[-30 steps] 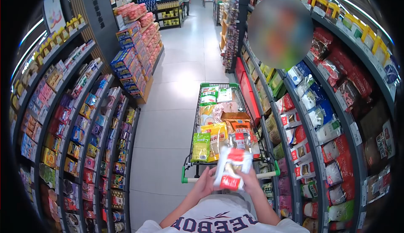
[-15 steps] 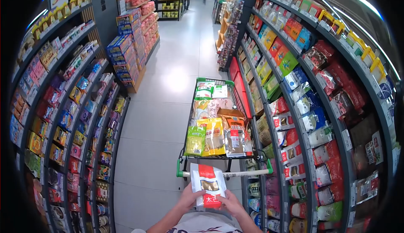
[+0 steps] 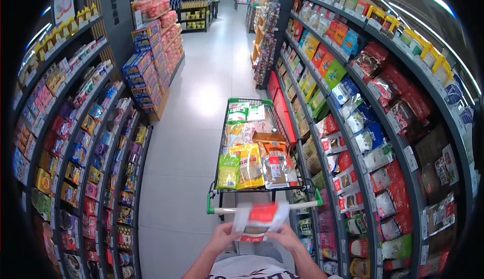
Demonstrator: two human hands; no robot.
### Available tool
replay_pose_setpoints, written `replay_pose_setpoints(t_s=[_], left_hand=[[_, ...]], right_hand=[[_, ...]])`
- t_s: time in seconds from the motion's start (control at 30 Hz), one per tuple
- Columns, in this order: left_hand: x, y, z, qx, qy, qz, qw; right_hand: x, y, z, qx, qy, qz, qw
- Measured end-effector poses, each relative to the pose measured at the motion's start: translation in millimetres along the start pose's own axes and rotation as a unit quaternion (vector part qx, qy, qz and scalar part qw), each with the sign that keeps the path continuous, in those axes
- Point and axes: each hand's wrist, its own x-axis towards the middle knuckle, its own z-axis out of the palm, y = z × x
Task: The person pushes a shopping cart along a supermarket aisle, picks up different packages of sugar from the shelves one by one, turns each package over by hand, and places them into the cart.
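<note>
A white and red package (image 3: 262,218), blurred by motion, is held between my two hands in front of the cart handle (image 3: 224,210). My left hand (image 3: 225,236) grips its lower left edge, and my right hand (image 3: 284,235) its lower right edge. Beyond the handle stands the shopping cart (image 3: 219,150). Inside it lie a green bag (image 3: 229,171), a yellow bag (image 3: 249,166), an orange and brown bag (image 3: 275,163) and several other packets.
Shelves of small packets (image 3: 75,153) run along the left, and shelves of bagged goods (image 3: 348,148) along the right. Stacked boxes (image 3: 143,75) stand at the aisle's left. A person (image 3: 215,1) stands far down the aisle.
The package was tilted in my hands a second ago, then showed its front upright, and is now blurred nearer the handle. The view has shifted slightly.
</note>
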Motion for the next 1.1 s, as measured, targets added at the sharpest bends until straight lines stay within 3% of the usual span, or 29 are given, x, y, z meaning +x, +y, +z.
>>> replay_pose_setpoints(t_s=[0.1, 0.13, 0.27, 0.37, 0.4, 0.5, 0.53, 0.67, 0.77, 0.93, 1.0, 1.1], left_hand=[[1, 9, 9, 0.021, -0.032, -0.016, 0.999], [7, 15, 13, 0.023, -0.033, -0.029, 0.999], [34, 16, 38, -0.038, 0.04, -0.115, 0.992], [40, 12, 42, 0.045, -0.04, 0.016, 0.998], [45, 9, 45, 0.069, -0.064, 0.02, 0.995], [69, 19, 72, -0.04, -0.005, -0.1, 0.994], [73, 32, 86, -0.046, 0.013, -0.139, 0.989], [86, 12, 95, -0.044, 0.001, -0.032, 0.999], [96, 12, 102, -0.09, 0.006, -0.013, 0.996], [114, 27, 112, -0.088, 0.098, 0.005, 0.991], [114, 34, 112, -0.092, 0.044, 0.041, 0.994], [106, 54, 112, -0.013, 0.014, 0.029, 0.999]], right_hand=[[-4, -41, -15, -0.077, -0.106, -0.057, 0.99], [-1, -35, -17, -0.07, -0.078, -0.087, 0.991], [7, -41, -28, 0.0, -0.035, 0.006, 0.999], [-1, -66, -34, 0.06, -0.004, -0.151, 0.987], [9, -44, -57, 0.01, -0.029, -0.141, 0.99], [12, -62, -70, 0.1, 0.038, -0.013, 0.994], [11, -61, -74, 0.087, 0.026, -0.026, 0.996], [23, -62, -105, 0.048, -0.031, -0.116, 0.992], [26, -84, -111, 0.055, -0.031, -0.093, 0.994], [54, -83, -111, 0.035, -0.036, -0.129, 0.99], [57, -88, -107, 0.031, 0.018, -0.136, 0.99], [63, -94, -100, 0.08, -0.006, -0.18, 0.98]])
